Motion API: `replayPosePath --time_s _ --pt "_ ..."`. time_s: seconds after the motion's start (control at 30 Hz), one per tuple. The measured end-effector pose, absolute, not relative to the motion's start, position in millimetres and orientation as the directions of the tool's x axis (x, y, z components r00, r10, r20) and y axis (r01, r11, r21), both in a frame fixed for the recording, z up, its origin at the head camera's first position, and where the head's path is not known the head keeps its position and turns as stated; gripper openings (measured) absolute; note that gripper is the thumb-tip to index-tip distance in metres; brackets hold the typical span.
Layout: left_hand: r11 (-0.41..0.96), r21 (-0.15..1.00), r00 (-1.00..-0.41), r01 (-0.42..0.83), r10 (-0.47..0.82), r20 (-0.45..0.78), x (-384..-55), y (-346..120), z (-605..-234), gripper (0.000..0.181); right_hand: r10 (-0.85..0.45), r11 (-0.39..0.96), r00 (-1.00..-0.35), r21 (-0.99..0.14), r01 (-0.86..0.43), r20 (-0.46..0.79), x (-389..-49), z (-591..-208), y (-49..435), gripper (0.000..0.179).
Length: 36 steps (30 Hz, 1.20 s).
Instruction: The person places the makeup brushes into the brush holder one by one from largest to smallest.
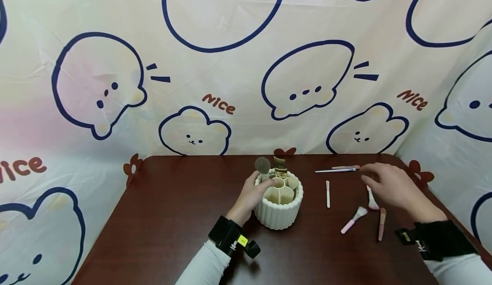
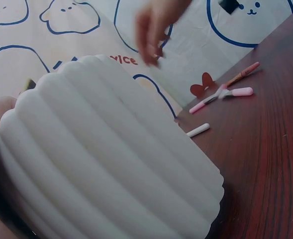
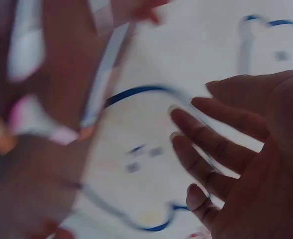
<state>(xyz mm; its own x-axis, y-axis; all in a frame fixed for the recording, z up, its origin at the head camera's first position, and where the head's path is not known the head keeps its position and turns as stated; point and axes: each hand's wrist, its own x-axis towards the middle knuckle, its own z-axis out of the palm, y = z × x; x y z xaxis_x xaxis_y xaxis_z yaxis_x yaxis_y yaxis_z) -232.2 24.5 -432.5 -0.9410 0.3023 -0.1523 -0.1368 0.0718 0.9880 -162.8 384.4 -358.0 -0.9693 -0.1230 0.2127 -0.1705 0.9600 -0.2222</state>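
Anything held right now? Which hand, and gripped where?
The left hand holds the white ribbed holder at the left side of its rim, thumb reaching over the top. The right hand holds nothing.

My left hand [image 1: 250,196] grips the ribbed white divided holder [image 1: 277,215], thumb over the rim. My right hand [image 1: 393,187], fingers loosely bent, over the right side of the tabletop [image 1: 184,204]. Lying there: pink-handled makeup brush [image 1: 353,220], brown brush [image 1: 382,224] near it, slim white stick [image 1: 328,194] nearer the holder.
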Motion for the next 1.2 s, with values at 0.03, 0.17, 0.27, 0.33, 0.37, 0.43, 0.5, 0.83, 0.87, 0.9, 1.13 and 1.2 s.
replayPosePath --time_s 0.03,0.17,0.27,0.33,0.37,0.43,0.5,0.83,0.87,0.9,1.13,1.2 --pt "0.073 0.988 -0.941 -0.137 0.301 -0.153 -232 24 -433 0.092 -0.101 0.969 -0.982 -0.208 -0.134 0.162 -166 -365 394 0.031" --pt "0.074 0.986 -0.941 -0.147 0.296 -0.162 -233 25 -433 0.096 -0.042 0.985 -0.999 -0.171 -0.040 -0.007 -176 -391 424 0.038" --pt "0.077 0.985 -0.941 -0.152 0.295 -0.168 -233 25 -433 0.097 -0.022 0.986 -0.996 -0.168 -0.007 -0.085 -180 -405 434 0.036" --pt "0.074 0.986 -0.940 -0.151 0.297 -0.167 -233 25 -432 0.097 -0.018 0.986 -0.994 -0.166 0.000 -0.107 -183 -410 436 0.035" --pt "0.072 0.986 -0.940 -0.150 0.297 -0.165 -233 25 -432 0.097 -0.023 0.985 -0.993 -0.171 -0.003 -0.113 -184 -411 436 0.034" --pt "0.067 0.987 -0.941 -0.148 0.299 -0.161 -233 25 -432 0.097 -0.036 0.984 -0.992 -0.180 -0.013 -0.120 -186 -414 435 0.033" --pt "0.064 0.987 -0.940 -0.147 0.301 -0.160 -233 25 -432 0.097 -0.051 0.982 -0.991 -0.186 -0.027 -0.122 -188 -416 434 0.032" --pt "0.074 0.986 -0.940 -0.152 0.296 -0.167 -233 24 -433 0.096 -0.091 0.978 -0.995 -0.194 -0.081 -0.045 -190 -431 426 0.024" --pt "0.074 0.986 -0.941 -0.151 0.296 -0.167 -233 24 -433 0.096 -0.092 0.977 -0.995 -0.197 -0.082 -0.040 -191 -432 426 0.024" --pt "0.074 0.986 -0.941 -0.151 0.296 -0.167 -233 24 -433 0.096 -0.092 0.977 -0.995 -0.198 -0.084 -0.034 -192 -434 425 0.022" --pt "0.065 0.987 -0.942 -0.145 0.297 -0.158 -233 25 -433 0.096 -0.077 0.980 -0.997 -0.185 -0.078 0.007 -195 -441 421 0.009" --pt "0.063 0.988 -0.942 -0.144 0.297 -0.156 -233 25 -433 0.097 -0.075 0.980 -0.997 -0.183 -0.074 0.000 -197 -440 420 0.006"
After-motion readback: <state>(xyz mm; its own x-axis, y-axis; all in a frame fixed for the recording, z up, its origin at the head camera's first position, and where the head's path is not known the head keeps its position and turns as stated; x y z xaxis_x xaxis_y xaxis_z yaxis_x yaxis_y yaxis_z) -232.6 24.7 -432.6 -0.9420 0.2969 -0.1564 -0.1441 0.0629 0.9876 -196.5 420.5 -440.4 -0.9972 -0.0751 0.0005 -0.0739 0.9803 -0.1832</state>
